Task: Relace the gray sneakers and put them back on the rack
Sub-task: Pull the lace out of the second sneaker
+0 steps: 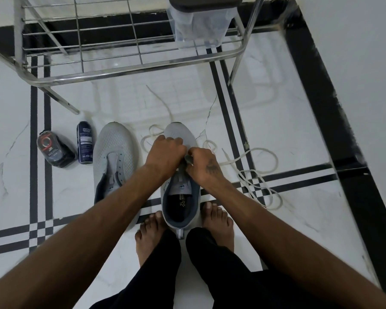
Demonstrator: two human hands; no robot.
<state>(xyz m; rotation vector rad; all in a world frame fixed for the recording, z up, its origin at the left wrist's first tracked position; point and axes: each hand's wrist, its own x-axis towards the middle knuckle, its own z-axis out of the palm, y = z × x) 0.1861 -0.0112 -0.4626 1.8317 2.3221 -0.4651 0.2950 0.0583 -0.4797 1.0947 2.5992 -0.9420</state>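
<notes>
I see the right gray sneaker (180, 172) on the floor (276, 103) between bare feet; my left hand (165, 152) curls over its vamp, my right hand (202, 163) pinches its tongue. White laces (257, 175) sprawl beside it, the second sneaker (114, 157) left, the rack (120, 63) beyond.
</notes>
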